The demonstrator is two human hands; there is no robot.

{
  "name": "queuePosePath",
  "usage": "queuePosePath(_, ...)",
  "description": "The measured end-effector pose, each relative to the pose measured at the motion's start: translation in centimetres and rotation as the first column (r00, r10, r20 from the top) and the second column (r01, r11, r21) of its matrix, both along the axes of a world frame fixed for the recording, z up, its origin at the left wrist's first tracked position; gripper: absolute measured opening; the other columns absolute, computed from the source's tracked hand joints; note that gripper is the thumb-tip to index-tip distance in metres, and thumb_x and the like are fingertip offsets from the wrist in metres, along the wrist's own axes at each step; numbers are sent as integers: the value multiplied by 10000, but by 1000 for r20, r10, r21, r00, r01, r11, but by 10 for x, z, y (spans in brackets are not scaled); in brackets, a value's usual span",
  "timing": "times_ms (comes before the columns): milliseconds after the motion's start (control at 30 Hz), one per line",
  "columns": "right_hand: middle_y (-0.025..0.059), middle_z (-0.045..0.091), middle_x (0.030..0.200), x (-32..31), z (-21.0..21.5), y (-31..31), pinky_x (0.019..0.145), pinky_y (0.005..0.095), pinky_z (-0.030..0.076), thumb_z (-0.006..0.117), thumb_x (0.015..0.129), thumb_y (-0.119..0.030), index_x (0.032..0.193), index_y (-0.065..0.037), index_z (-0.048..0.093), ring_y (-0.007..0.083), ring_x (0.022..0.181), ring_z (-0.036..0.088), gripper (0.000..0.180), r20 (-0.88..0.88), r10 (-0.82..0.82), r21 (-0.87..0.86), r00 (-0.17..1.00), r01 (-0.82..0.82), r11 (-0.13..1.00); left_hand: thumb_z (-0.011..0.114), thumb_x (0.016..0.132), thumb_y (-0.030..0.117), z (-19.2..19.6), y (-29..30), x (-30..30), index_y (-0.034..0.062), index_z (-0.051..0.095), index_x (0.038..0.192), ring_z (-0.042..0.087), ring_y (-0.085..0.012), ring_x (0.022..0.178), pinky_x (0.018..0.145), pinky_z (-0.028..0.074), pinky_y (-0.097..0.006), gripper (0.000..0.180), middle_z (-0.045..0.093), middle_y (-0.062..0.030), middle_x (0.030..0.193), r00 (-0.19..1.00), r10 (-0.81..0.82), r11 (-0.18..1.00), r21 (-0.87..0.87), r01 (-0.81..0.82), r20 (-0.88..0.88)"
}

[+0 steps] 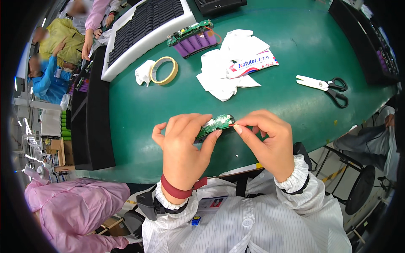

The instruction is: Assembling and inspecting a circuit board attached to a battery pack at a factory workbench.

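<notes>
My left hand (pixel 182 143) grips a battery pack with a green circuit board (pixel 220 122) on top, held low over the table near its front edge. Fingers and thumb close round the pack from the left, hiding most of its body. At the board's right end, my right hand (pixel 270 141) pinches a short red wire (pixel 231 125) between thumb and forefinger. Beyond my hands stands another battery pack (pixel 195 41) with purple cells, a green board and a red wire. A white and red glue tube (pixel 254 64) lies on crumpled white wipes (pixel 216 76).
A roll of yellow tape (pixel 164 71) lies at the left beside a wipe. Black-handled scissors (pixel 327 87) rest at the right. A white foam tray (pixel 185 12) with black parts and black bins (pixel 90 122) line the left; another bin (pixel 358 38) stands far right. Co-workers sit at the left.
</notes>
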State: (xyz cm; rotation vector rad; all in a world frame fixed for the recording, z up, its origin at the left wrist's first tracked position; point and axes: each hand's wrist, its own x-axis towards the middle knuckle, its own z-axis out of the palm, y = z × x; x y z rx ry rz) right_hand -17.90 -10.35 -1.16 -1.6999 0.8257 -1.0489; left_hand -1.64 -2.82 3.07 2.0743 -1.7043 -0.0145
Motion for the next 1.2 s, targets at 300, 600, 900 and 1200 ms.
queuePosePath(300, 74, 677, 814, 1, -12, -2, 598, 285, 459, 708, 818, -15, 871, -12, 699, 178, 687, 596, 54, 11, -18, -49, 1000, 18, 999, 768, 805, 222, 9, -4, 13, 91, 722, 1014, 624, -214, 958, 906, 331, -390, 252, 703, -47, 1008, 997, -28, 999, 26, 30, -73)
queuePosePath(600, 55, 687, 790, 6, -24, -4, 601, 272, 446, 735, 809, -56, 905, -12, 715, 134, 668, 577, 108, 30, -47, -138, 998, 51, 989, 694, 886, 102, 8, -11, 20, -44, 702, 1006, 637, -142, 801, 745, 487, -261, 189, 713, -114, 886, 952, -76, 988, 104, 111, -296)
queuePosePath(900, 187, 644, 768, 6, -23, 11, 626, 421, 488, 680, 805, -88, 798, 8, 664, 347, 703, 632, 98, 59, -125, -176, 990, 133, 975, 651, 958, 263, 6, -11, 26, -30, 713, 1073, 520, -41, 712, 642, 424, -197, 320, 675, -3, 826, 943, -85, 982, 132, 134, -321)
queuePosePath(1200, 198, 647, 768, 11, -27, 17, 627, 419, 491, 663, 808, -70, 790, 19, 660, 366, 697, 629, 90, 199, -168, -221, 965, 211, 952, 672, 944, 347, -2, -10, 26, -46, 717, 1041, 427, -10, 619, 541, 331, -187, 407, 572, 60, 691, 944, -116, 987, 69, 144, -310)
